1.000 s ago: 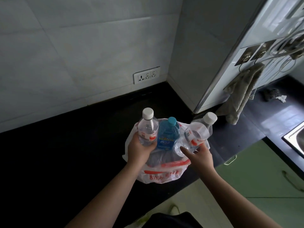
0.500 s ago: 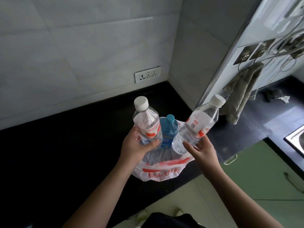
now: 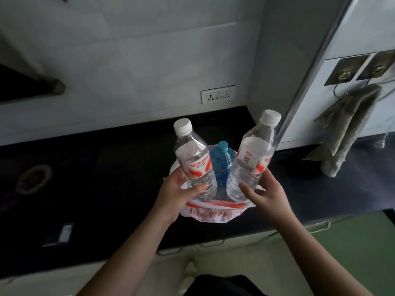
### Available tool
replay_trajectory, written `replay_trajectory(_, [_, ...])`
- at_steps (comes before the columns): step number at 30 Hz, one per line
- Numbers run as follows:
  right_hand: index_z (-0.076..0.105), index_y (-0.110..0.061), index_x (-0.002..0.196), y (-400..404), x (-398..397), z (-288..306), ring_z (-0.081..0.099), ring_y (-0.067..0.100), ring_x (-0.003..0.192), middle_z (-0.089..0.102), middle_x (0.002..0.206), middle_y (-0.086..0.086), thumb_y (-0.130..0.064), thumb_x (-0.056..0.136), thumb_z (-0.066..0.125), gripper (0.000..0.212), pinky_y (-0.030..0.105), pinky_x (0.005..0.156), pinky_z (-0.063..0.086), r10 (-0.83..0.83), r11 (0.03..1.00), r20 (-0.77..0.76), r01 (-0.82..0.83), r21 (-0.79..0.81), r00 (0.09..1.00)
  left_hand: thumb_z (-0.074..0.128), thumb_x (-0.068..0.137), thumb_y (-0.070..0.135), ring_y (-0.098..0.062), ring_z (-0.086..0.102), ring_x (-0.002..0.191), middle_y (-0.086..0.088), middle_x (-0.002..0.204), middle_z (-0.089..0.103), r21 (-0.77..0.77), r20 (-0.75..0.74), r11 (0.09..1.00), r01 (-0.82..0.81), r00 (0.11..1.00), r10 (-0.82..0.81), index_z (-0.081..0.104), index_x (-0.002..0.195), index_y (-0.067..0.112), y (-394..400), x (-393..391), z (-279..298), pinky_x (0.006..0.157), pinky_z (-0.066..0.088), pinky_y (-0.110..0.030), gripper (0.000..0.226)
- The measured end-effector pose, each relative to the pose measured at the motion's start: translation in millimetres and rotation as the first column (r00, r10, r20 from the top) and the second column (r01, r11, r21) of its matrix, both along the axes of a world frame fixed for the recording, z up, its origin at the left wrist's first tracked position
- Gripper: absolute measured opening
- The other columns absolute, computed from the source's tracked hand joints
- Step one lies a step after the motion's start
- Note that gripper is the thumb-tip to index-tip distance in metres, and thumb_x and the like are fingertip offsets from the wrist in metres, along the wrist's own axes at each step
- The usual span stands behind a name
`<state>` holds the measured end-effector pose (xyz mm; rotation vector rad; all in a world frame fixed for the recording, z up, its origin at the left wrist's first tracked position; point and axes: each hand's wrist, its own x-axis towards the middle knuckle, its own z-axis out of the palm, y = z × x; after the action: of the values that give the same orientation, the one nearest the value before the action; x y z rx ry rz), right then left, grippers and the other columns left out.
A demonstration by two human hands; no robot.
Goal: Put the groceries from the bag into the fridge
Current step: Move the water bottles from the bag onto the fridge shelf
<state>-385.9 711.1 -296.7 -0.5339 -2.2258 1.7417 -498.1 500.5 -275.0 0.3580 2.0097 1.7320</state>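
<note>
A white plastic bag (image 3: 213,212) with red print sits on the black counter (image 3: 96,178) near its front edge. My left hand (image 3: 177,193) grips a clear water bottle (image 3: 193,159) with a white cap and red label, lifted above the bag. My right hand (image 3: 265,195) holds a second clear water bottle (image 3: 253,152) of the same kind, tilted right. Between them a blue bottle (image 3: 220,163) with a blue cap stands upright in the bag.
A grey-white cabinet side (image 3: 299,71) rises at the right, with hooks and a grey towel (image 3: 346,133) hanging. A wall socket (image 3: 218,94) is on the tiled wall behind. A dark hood corner (image 3: 32,84) juts in at left. Green drawers (image 3: 352,242) lie below the counter.
Both hands have lifted their water bottles up out of the bag and brought them more upright. The blue bottle stays in the bag. The camera has tilted upward.
</note>
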Motion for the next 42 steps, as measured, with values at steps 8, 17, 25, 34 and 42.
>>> replay_trajectory(8, [0.053,-0.029,0.126,-10,-3,13,0.064,0.007,0.104,0.068,0.112,-0.01,-0.043,0.076,0.073,0.056,0.036,0.084,0.057,0.245,0.969,-0.021,-0.245,-0.002,0.969,0.085,0.07,0.017,-0.013,0.065,0.114,0.002,0.117,0.072,0.046,0.039,0.983,-0.176,0.984,0.174,0.063,0.121,0.016,-34,47,16,0.091,0.055,-0.031,0.055])
replay_trajectory(17, [0.056,-0.032,0.119,-76,-20,27,0.064,0.005,0.102,0.068,0.109,-0.017,-0.047,0.078,0.072,0.047,0.039,0.086,0.056,0.523,0.849,0.002,-0.522,0.083,0.852,0.083,0.067,0.021,-0.014,0.064,0.114,0.0,0.116,0.072,0.073,-0.009,0.912,-0.403,0.915,0.404,0.065,0.117,0.02,-110,90,32,0.097,0.048,-0.037,0.053])
replay_trajectory(25, [0.052,-0.033,0.126,-169,-15,42,0.063,0.001,0.104,0.067,0.113,-0.019,-0.045,0.075,0.073,0.056,0.025,0.085,0.052,0.72,0.693,-0.013,-0.717,0.073,0.694,0.084,0.066,0.02,-0.019,0.065,0.113,-0.002,0.115,0.073,0.042,-0.039,0.806,-0.591,0.805,0.592,0.067,0.115,0.024,-211,148,53,0.099,0.049,-0.044,0.052])
replay_trajectory(34, [0.05,-0.032,0.13,-305,38,56,0.063,0.006,0.108,0.066,0.118,-0.013,-0.039,0.077,0.075,0.06,0.035,0.093,0.053,0.891,0.453,-0.008,-0.888,0.077,0.454,0.081,0.073,0.004,-0.005,0.067,0.105,0.009,0.109,0.074,-0.016,-0.098,0.658,-0.753,0.656,0.748,0.065,0.118,0.021,-322,267,67,0.079,0.052,-0.015,0.051])
replay_trajectory(42, [0.05,-0.038,0.125,-431,116,70,0.058,-0.009,0.103,0.063,0.111,-0.028,-0.039,0.072,0.077,0.059,0.009,0.08,0.047,0.964,0.258,0.006,-0.94,0.224,0.266,0.085,0.067,0.013,-0.011,0.068,0.107,0.005,0.112,0.074,-0.003,-0.119,0.486,-0.874,0.482,0.868,0.065,0.121,0.019,-405,384,74,0.095,0.052,-0.037,0.057])
